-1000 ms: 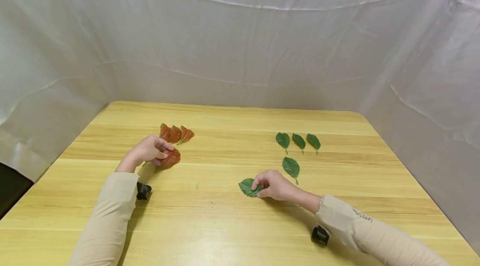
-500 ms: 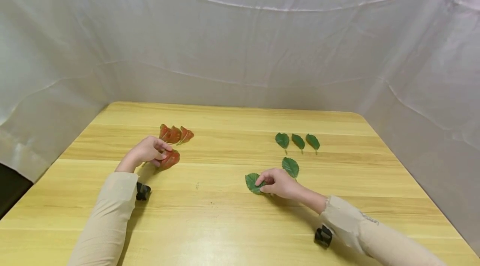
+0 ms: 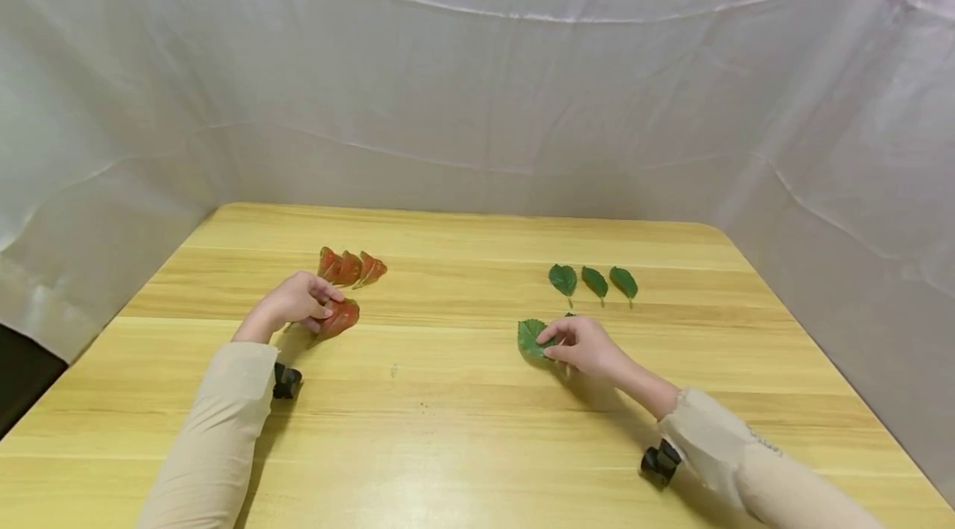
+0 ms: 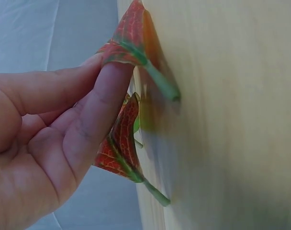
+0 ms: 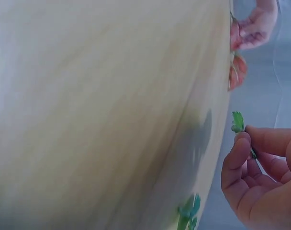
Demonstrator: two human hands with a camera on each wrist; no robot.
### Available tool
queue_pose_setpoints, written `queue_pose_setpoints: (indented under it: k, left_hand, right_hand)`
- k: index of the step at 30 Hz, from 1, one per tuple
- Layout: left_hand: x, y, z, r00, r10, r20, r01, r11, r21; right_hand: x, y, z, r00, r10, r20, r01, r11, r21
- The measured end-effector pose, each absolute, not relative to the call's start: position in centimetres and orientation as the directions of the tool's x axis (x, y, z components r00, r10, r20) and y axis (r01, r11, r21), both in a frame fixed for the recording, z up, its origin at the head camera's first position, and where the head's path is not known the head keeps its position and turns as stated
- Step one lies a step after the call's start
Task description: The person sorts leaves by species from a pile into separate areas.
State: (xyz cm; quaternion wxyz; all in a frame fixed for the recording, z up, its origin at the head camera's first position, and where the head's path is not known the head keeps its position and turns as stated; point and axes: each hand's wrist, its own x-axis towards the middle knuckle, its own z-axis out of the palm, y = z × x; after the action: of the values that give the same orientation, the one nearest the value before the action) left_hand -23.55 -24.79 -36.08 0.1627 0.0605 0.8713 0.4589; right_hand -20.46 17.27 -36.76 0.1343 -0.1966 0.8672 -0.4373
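Note:
In the head view my left hand [image 3: 297,302] pinches a red leaf [image 3: 345,319] low over the table at left. The left wrist view shows this red leaf [image 4: 129,38] between thumb and finger, its green stem reaching the wood. Behind the fingers stands another red leaf [image 4: 117,151]. A row of red leaves [image 3: 349,268] lies just beyond that hand. My right hand [image 3: 585,344] pinches a green leaf [image 3: 530,338] above the table. Most of a second green leaf [image 3: 570,315] is hidden behind this hand. Farther back lie 3 green leaves [image 3: 594,281] in a row.
A light wood-grained table [image 3: 448,438] spreads under both hands. Pale fabric walls [image 3: 477,98] stand behind it and along both sides. Black wrist devices [image 3: 660,463] hang below each sleeve.
My right hand has moved right and away from me with the green leaf, and it now covers most of the lone leaf. The left hand stays nearly still.

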Motion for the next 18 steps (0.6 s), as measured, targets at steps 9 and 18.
queue_pose_setpoints:
  k: [9,18]
  left_hand:
    - [-23.5,-24.7,-36.0,-0.938,0.255,-0.236,-0.045,0.586,0.809]
    - [-23.7,-24.7,-36.1,-0.936,0.268,-0.227,-0.031,0.582,0.813]
  right_hand:
    - [-20.9,19.8,-35.9,-0.934,-0.351,-0.069,-0.145,0.546,-0.825]
    - [-21.3,23.1,-35.3,-0.959,-0.281,-0.025,-0.145,0.566,-0.812]
